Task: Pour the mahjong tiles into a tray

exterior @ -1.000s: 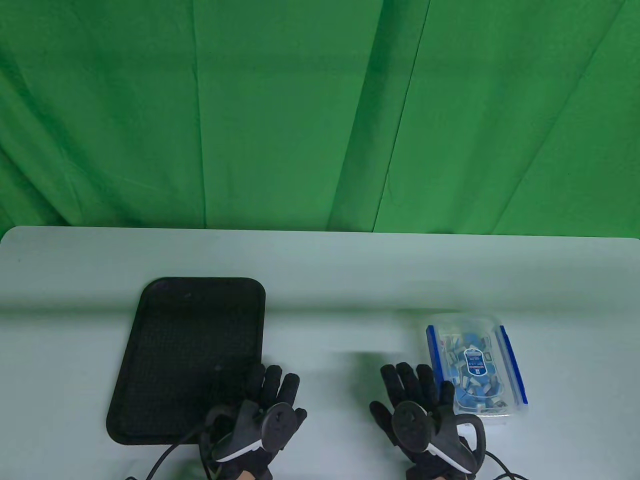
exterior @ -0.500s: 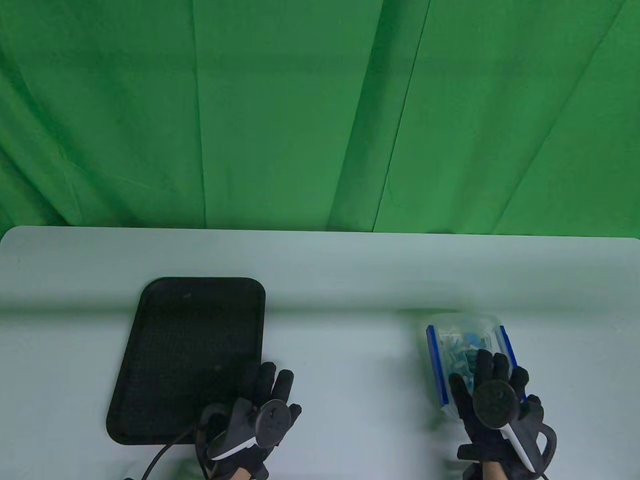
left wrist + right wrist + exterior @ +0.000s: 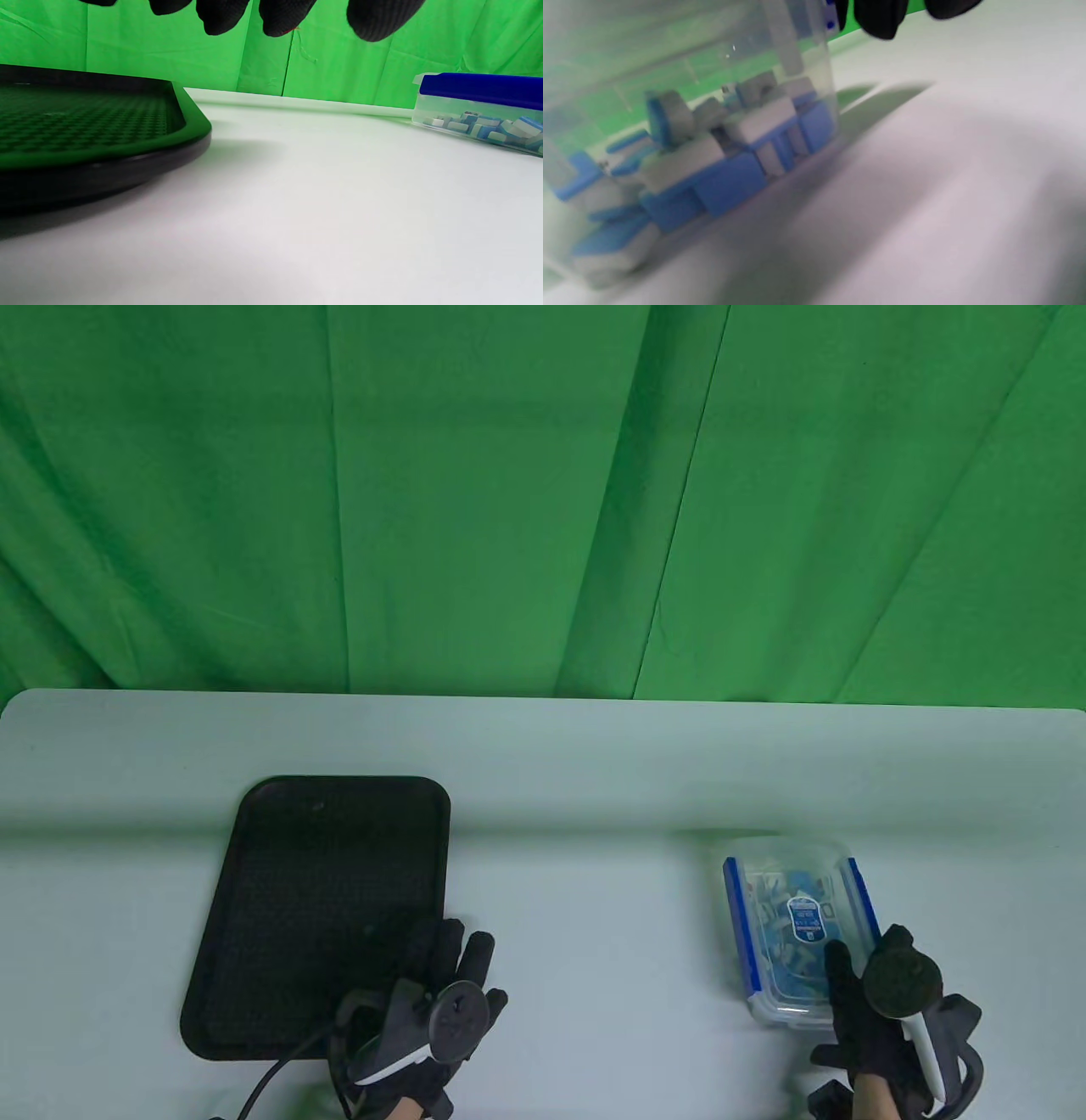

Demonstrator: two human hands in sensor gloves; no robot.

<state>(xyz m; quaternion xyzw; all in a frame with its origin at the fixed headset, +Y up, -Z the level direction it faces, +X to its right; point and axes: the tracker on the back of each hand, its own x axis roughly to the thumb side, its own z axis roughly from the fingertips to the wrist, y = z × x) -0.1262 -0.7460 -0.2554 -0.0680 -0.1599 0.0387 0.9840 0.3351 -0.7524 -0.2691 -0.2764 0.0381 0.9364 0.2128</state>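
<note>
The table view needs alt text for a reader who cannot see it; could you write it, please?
A right hand reaches a lidded clear box of blue tiles on a white table. The left hand rests by an empty black tray.

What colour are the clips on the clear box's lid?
Blue; the clips on the box show best in the table view.

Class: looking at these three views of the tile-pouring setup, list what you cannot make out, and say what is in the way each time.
1. Box label text: too small, table view.
2. Right hand's grip on the box: tracker covers it in the table view; right wrist view is blurred.
3. Tile faces: blurred, right wrist view.
4. Left hand: only fingertips show in the left wrist view, cut by the top edge.
</note>
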